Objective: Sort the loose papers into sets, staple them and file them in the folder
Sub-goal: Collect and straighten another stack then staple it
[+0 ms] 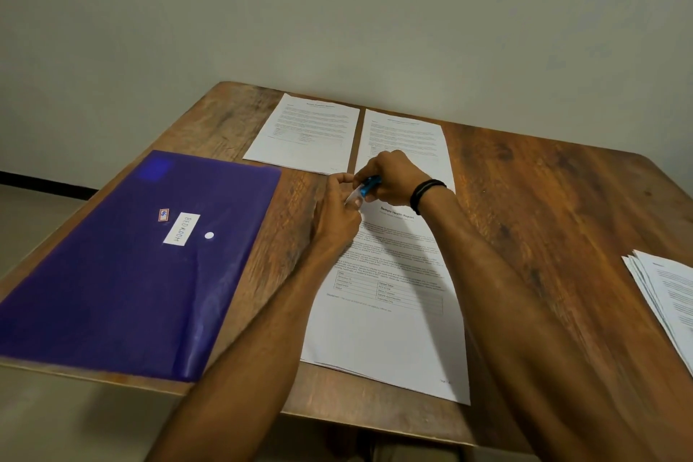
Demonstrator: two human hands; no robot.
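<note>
While the right hand (393, 176) grips a small blue plastic stapler with a bare metal nose (365, 187), fingers curled round it, the left hand (335, 217) sits just beside it with its fingers curled at that nose. Cannot tell if the left pinches paper or stapler. Both hands are at the top-left corner of the near set of white printed sheets headed "Sample Health Report" (386, 330), which lies flat mid-bench.

Count: four paper groups, one folder, one stapler.
- Two more flat white printed sets at the far edge, left one (311, 131) and right one (408, 131), side by side with a narrow gap.
- One fanned stack of loose white sheets (671, 296) at the right edge, partly out of view.
- One purple translucent plastic folder (123, 274), rectangular and glossy, on the left. It carries a white paper label reading "BEDROOM" (182, 229), a small framed sticker (163, 214) and a round white snap button (209, 235).

Brown wood-grain bench (543, 199), matte, with rounded corners. Black band (425, 193) on the right wrist.
</note>
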